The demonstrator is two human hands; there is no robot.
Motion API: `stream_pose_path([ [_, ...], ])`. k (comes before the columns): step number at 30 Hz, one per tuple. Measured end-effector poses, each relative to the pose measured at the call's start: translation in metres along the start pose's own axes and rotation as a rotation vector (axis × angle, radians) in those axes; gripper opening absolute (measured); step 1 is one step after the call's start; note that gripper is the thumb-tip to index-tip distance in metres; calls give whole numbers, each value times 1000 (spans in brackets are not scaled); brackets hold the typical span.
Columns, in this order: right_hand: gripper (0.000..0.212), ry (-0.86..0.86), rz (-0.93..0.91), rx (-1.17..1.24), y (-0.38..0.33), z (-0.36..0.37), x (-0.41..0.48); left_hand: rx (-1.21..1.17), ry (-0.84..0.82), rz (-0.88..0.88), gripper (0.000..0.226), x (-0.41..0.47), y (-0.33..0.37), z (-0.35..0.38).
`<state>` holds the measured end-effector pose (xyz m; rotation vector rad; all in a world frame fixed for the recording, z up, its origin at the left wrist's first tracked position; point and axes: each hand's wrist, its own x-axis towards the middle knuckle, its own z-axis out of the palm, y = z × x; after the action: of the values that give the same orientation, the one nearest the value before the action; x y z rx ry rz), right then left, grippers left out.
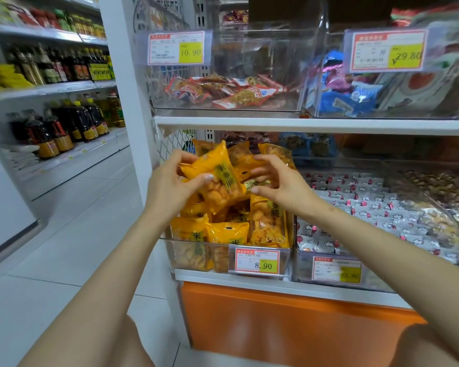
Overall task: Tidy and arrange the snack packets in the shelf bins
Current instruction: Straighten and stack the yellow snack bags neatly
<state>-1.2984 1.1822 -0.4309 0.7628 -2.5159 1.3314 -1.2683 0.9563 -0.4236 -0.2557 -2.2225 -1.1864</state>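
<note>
A clear plastic bin (286, 256) on the lower shelf holds several yellow snack packets (269, 229). My left hand (170, 181) grips one yellow packet (217, 176) by its left edge, lifted above the pile and tilted. My right hand (276, 181) hovers just right of it with curled fingers touching the packets behind; whether it pinches one is unclear. A price tag reading 8.90 (257, 262) hangs on the bin front.
To the right sits a bin of white wrapped sweets (368, 207). The upper shelf (302, 124) carries clear bins with red packets (223, 92) and blue packets (347, 99). An orange panel (276, 327) lies below. Bottle shelves (51, 123) line the aisle at left.
</note>
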Motion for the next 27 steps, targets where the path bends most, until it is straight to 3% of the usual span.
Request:
stream_pose_path([
  [6,59,-196,71,181,-7,7,-3,-365,20,-207,20,-1,2,-3],
  [9,46,-95,102,281,-10,10,-2,-453,3,-211,26,-2,10,5],
  [12,27,53,144,335,-14,2,1,-567,10,-241,47,-3,14,12],
  [16,21,156,185,299,-19,2,6,-414,-64,-151,48,-6,13,20],
  [20,19,54,315,366,-27,2,9,-117,-37,-86,52,-4,5,18],
  [23,13,-2,399,390,-34,-4,11,-44,-53,-104,53,-4,-1,14],
  [27,14,189,408,552,-43,-3,24,-15,17,-41,51,-4,-4,12],
])
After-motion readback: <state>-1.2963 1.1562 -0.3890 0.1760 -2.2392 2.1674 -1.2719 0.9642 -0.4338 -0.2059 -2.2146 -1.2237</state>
